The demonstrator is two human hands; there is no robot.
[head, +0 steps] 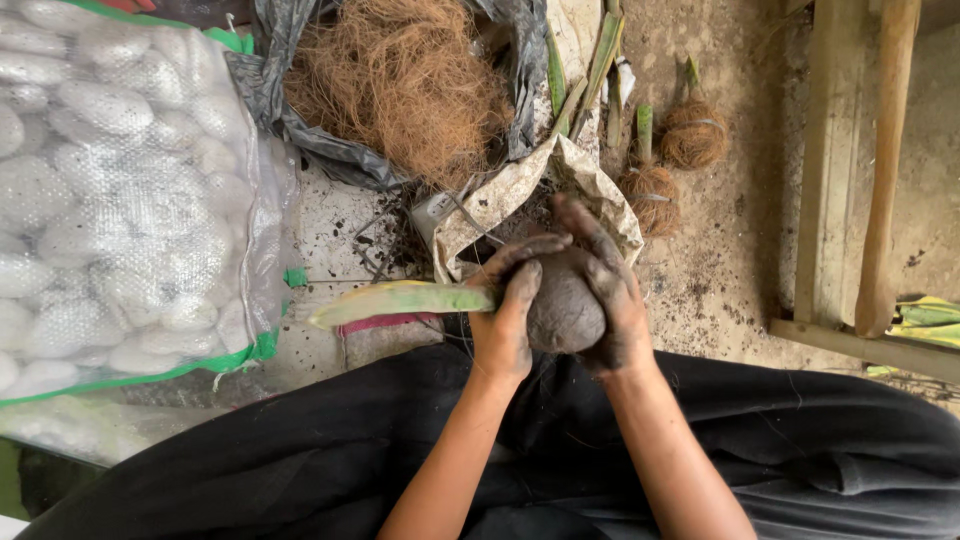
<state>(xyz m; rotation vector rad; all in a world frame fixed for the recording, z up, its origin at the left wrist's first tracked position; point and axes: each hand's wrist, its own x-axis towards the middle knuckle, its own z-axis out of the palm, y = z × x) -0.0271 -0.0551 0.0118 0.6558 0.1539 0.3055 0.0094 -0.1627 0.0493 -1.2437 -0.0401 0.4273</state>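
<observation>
Pressed between the left hand (503,325) and right hand (612,300): a mud ball (563,312), matt, damp, faintly grained. Smeared with the same dark mud, both palms and fingers. Sticking out past the left hand, a smooth, waxy green stem (400,299). Above the hands, coarse, dry brown coconut fibre (400,80) on crinkled grey plastic sheeting (330,150). Up and right of the right hand, two rough fibre-wrapped balls (670,165). Far left of the left hand, smooth white pebbles in a glossy clear plastic sack (120,190).

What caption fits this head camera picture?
Both muddy hands, left hand and right hand, cup a mud ball with a green stalk.
</observation>
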